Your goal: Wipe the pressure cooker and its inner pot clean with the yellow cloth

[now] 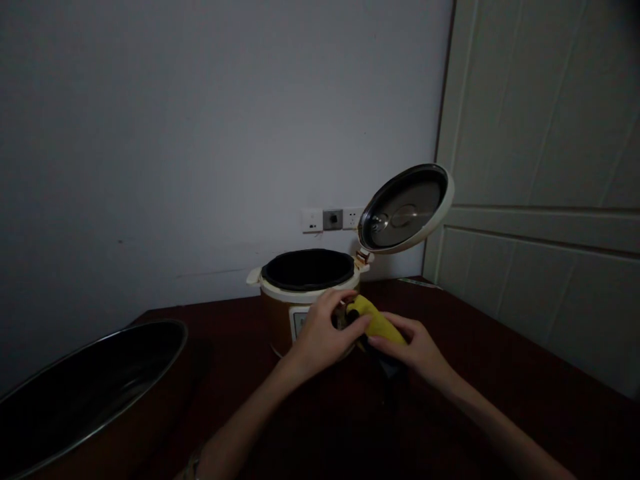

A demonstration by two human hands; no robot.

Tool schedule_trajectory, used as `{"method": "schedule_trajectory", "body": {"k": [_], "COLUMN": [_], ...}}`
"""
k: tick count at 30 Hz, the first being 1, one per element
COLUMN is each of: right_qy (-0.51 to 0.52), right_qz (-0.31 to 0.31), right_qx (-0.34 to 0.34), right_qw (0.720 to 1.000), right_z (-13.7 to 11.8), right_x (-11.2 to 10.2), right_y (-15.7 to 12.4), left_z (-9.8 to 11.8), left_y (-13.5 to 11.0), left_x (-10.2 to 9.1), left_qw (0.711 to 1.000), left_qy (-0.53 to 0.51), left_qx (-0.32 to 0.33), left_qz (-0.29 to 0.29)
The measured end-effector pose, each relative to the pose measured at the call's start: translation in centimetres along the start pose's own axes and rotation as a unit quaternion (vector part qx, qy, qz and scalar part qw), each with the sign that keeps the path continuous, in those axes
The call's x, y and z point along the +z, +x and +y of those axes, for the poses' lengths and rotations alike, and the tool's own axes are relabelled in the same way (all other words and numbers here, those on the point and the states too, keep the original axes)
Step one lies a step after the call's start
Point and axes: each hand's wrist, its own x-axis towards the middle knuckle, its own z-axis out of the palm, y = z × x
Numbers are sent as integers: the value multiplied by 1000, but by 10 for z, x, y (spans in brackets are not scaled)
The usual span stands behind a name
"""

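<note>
In the head camera's view, two bare hands meet over a dark red table (470, 360) in a dim room, working close around a yellow-and-dark object (379, 322) held just in front of a rice cooker (276, 313). The right hand (417, 347) closes on its lower end, thumb on the near side — apparently to steady it. The left hand (320, 333) curls narrowly about the upper end, thumb against the yellow, seemingly so the fingertips can work there; shadow hides the exact contact. The object slants between the hands, likely to bring that end toward the left fingertips.

The cooker's lid (405, 213) tilts back to the right on its hinge, leaving the mouth open, though its depths are too dark to read. A large pan (160, 393) sits at lower left — well apart from the hands, perhaps to leave them room. Sockets (313, 220) line the wall behind.
</note>
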Motion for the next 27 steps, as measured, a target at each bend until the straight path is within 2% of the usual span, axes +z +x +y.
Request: {"method": "schedule_trajectory", "body": {"k": [3, 5, 8, 10, 12, 14, 17, 21, 23, 27], "right_qy": [-18, -41, -98, -141, -192, -256, -384, -537, -549, -487], "right_qz": [-21, -10, 69, 136, 176, 185, 198, 182, 172, 177], "right_qx": [9, 3, -34, -75, -113, -151, -186, -171, -195, -273], "right_qw": [1000, 999, 992, 978, 959, 937, 883, 806, 794, 810], "right_z": [-1, 2, 14, 26, 37, 44, 45, 41, 40, 43], "right_x": [-12, -19, -30, -38, -46, -51, -47, -27, -15, 1], "right_y": [7, 16, 36, 51, 64, 74, 77, 69, 63, 54], "left_z": [-7, -20, -51, -75, -101, -126, -158, -184, -189, -191], "left_y": [10, 19, 32, 37, 40, 40, 38, 36, 36, 39], "left_x": [-33, -58, -96, -118, -135, -145, -147, -133, -123, -110], "left_qw": [999, 992, 963, 938, 914, 897, 887, 888, 895, 905], "left_qy": [5, 18, -2, -22, -12, 8, 18, -5, -25, -73], "left_qx": [25, 22, -41, -70, -85, -112, -174, -225, -237, -241], "left_qz": [40, 126, 265, 338, 395, 428, 428, 401, 378, 342]}}
